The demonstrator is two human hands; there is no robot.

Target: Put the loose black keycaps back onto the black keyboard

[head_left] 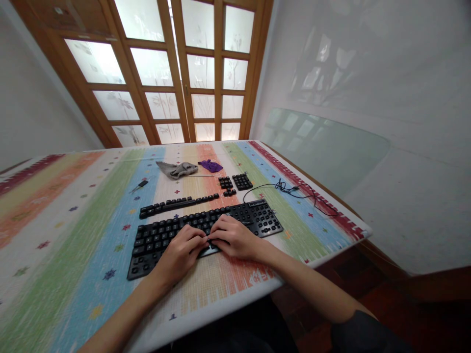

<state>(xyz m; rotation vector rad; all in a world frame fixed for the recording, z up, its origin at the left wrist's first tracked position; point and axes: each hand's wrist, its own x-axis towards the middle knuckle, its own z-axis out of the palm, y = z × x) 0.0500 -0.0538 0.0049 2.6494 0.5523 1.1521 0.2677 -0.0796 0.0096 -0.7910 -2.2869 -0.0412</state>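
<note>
A black keyboard lies on the table in front of me, with caps off along its bottom row and over its right-hand part. My left hand rests over its lower middle, fingertips pressed together. Beside it my right hand is closed too, its fingertips meeting the left ones low over the keyboard. Whatever sits between them is hidden or too small to name. Beyond the keyboard lie rows of loose keycaps, a smaller arrow-and-navigation group and a number-pad block.
A grey cloth and a purple cloth lie farther back. Left of them is a small tool with a black handle. The keyboard's cable trails right across the striped tablecloth. A wall borders the table's right side.
</note>
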